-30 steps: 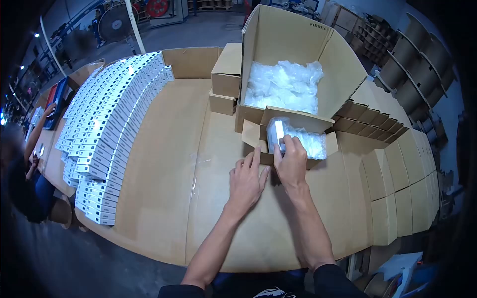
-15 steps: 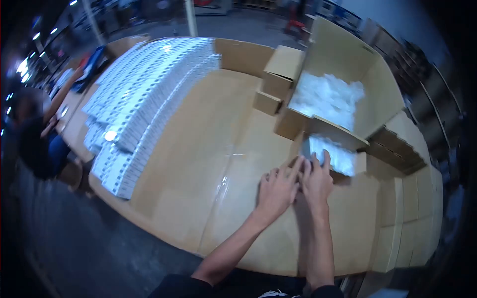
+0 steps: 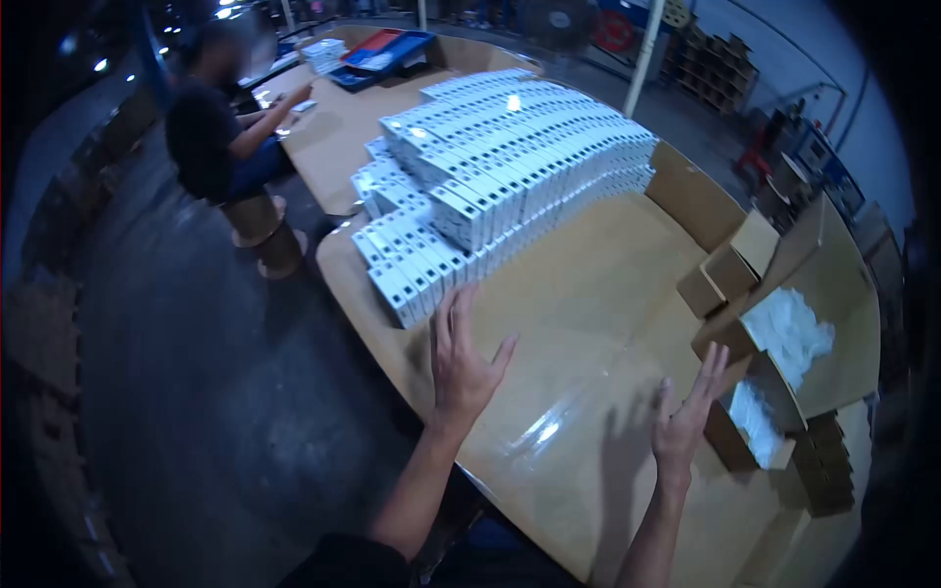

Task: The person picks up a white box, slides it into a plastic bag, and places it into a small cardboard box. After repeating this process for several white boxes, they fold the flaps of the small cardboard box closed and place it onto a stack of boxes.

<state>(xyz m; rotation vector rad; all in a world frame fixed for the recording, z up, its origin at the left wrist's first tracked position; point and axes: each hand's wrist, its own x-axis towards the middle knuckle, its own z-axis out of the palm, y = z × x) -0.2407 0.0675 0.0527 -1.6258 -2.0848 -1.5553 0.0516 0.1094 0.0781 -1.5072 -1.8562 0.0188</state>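
Note:
My left hand [image 3: 463, 367] reaches over the table with fingers and thumb apart, holding nothing. Its fingertips come right up to the near end of a large block of stacked small white boxes [image 3: 520, 162], which stand in several tight rows and layers. My right hand [image 3: 682, 421] hovers above the table on the right, thumb apart from the fingers, with nothing in it. Just right of it is a small open cardboard box [image 3: 733, 443] filled with clear plastic-wrapped contents [image 3: 755, 421].
Behind the small box, a large open carton [image 3: 838, 284] holds loose clear plastic bags [image 3: 792, 328]. More cardboard boxes [image 3: 720, 279] stand beside it. A person [image 3: 211, 122] sits at the table's far left near blue and red trays [image 3: 382, 57]. The brown table [image 3: 559, 343] has a raised cardboard rim.
Both hands have left the small box. The left has swung left to the white boxes and opened; the right has drawn back slightly. My view has turned left.

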